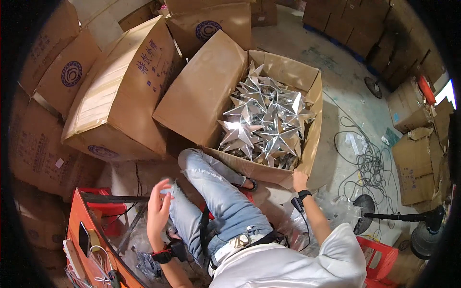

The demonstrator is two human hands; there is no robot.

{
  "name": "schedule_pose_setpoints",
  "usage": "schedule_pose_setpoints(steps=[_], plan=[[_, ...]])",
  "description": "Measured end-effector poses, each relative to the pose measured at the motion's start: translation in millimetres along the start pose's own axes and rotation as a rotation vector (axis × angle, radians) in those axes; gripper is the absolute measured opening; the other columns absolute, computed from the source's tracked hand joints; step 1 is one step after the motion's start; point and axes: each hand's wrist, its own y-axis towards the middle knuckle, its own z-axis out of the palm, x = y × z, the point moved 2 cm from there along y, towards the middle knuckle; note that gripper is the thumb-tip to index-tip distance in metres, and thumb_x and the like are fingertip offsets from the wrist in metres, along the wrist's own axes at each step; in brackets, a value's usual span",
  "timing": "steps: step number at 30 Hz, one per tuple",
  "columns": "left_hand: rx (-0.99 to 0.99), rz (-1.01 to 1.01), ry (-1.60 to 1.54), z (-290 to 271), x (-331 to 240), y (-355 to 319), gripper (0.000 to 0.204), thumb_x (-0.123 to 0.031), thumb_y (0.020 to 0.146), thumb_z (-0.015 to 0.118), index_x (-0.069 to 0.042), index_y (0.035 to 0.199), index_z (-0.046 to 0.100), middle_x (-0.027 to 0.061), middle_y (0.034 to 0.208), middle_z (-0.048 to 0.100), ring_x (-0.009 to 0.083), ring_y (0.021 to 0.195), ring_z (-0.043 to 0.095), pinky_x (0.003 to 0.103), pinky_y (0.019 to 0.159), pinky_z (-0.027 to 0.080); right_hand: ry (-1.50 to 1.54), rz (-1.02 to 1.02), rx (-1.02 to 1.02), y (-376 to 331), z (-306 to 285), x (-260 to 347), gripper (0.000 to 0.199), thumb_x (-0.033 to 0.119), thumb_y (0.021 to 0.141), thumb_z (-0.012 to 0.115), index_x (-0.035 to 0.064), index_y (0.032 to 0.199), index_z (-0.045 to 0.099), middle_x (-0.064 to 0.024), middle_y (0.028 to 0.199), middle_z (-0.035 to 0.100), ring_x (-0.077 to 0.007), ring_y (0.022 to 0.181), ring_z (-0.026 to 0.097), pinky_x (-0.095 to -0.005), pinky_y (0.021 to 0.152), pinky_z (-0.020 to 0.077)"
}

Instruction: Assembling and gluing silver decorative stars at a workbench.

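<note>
Bent fingers of the right hand (300, 180) meet the rim of the open box (261, 173) at its near right corner; whether they pinch the cardboard or only rest against it, I cannot tell. Left of that box and nearer the person, the left hand (159, 206) is raised with its fingers loosely spread, holding nothing. Silver stars (240, 132) lie heaped inside the box (shiny, faceted, points jutting every way), and neither hand touches them. Against the box's left side leans a broad cardboard panel (201, 91), with a large taped carton (129, 81) farther left. Right of the box, tangled black cables (367, 153) spread over the floor. Nearer the person and well left of the box, an orange table (96, 225) bears a phone (84, 237)
</note>
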Motion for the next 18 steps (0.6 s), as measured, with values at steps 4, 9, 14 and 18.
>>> schedule_pose_setpoints(steps=[4, 9, 14, 18], plan=[[-0.103, 0.118, 0.053, -11.4, -29.0, 10.1, 0.038, 0.008, 0.08, 0.041, -0.004, 0.116, 0.047, 0.0062, 0.102, 0.053, 0.0102, 0.075, 0.052, 0.02, 0.066, 0.043, 0.036, -0.027, 0.007, 4.0, 1.1, -1.4, 0.013, 0.02, 0.079, 0.055, 0.0078, 0.079, 0.058, -0.0124, 0.067, 0.062, -0.0298, 0.071, 0.06, -0.0423, 0.064, 0.0445], [-0.319, 0.328, 0.169, -68.9, -60.3, -8.0, 0.027, -0.003, 0.086, 0.042, -0.003, 0.111, 0.051, 0.0055, 0.099, 0.054, 0.0099, 0.074, 0.052, 0.021, 0.066, 0.041, 0.012, 0.013, 0.152, 11.5, 8.8, 5.1, 0.01, 0.015, 0.08, 0.052, 0.0078, 0.085, 0.057, -0.0124, 0.072, 0.063, -0.0294, 0.074, 0.062, -0.0428, 0.06, 0.0476], [-0.597, 0.476, 0.148, -126.4, -59.0, -38.2, 0.024, -0.01, 0.092, 0.036, -0.002, 0.108, 0.051, 0.0063, 0.094, 0.054, 0.0091, 0.07, 0.049, 0.02, 0.064, 0.039, -0.017, 0.054, 0.304, 17.6, 19.2, -6.9, 0.017, 0.018, 0.081, 0.05, 0.0074, 0.092, 0.055, -0.013, 0.087, 0.063, -0.0316, 0.079, 0.061, -0.0453, 0.066, 0.0494], [-0.591, 0.373, 0.008, -140.9, -24.4, -50.5, 0.028, -0.002, 0.082, 0.034, 0.0, 0.104, 0.051, 0.0066, 0.085, 0.054, 0.01, 0.069, 0.05, 0.021, 0.061, 0.039, -0.02, -0.028, 0.516, 3.6, 17.9, 1.6, 0.026, 0.028, 0.083, 0.049, 0.0071, 0.095, 0.056, -0.0167, 0.092, 0.062, -0.0338, 0.087, 0.059, -0.0447, 0.071, 0.0477]])
